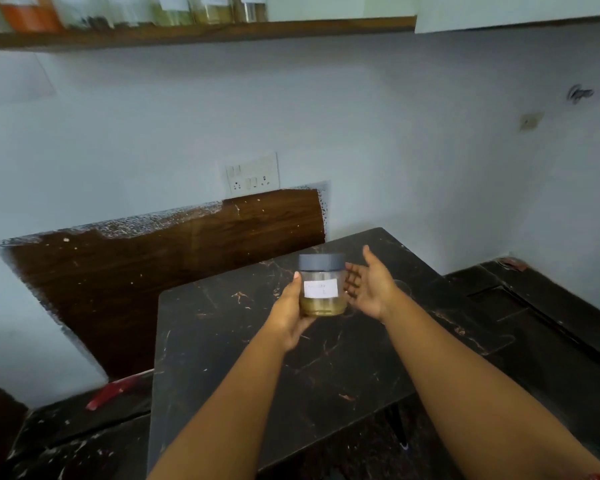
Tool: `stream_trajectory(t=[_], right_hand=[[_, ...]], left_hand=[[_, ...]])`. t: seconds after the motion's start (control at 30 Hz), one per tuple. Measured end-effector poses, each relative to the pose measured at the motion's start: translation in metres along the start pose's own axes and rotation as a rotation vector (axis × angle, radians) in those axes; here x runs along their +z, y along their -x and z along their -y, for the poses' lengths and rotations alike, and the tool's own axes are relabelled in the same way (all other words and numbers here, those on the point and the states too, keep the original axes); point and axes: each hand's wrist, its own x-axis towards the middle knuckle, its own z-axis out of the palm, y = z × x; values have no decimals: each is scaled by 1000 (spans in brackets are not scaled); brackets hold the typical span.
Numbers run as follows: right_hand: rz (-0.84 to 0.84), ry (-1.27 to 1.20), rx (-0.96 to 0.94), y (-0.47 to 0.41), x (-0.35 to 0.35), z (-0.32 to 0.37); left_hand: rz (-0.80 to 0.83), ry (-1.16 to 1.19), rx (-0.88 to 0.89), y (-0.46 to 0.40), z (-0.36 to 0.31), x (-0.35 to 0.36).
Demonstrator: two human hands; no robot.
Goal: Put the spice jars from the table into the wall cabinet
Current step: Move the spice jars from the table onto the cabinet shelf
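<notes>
At the upper left, a wooden shelf (201,33) carried a row of jars (174,10) with white labels; only their lower parts were visible. Below it on the wall sat a white switch plate (253,177), above a dark wooden panel (160,265). The left hand (291,315) held a clear spice jar (323,287) from below and from its left side, the thumb lying up along the glass. The jar stood upright above the dark desk (243,368), with a grey lid, a white label and yellowish spice at the bottom. Just beside the jar's right side, the right hand (373,289) was spread wide with straight fingers, palm facing the jar, gripping nothing.
</notes>
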Motion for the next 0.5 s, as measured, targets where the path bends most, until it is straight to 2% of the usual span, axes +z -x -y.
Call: stream_trajectory(t=[0.13,0.27,0.5], right_hand=[[158,34,67,4,8,-19],[171,-73,63,8,13,-22],[157,-31,55,8,16,-21]], left_hand=[[34,177,-27,11,-14,10],[25,202,-14,11,-16,9],[0,223,15,13,-17,7]])
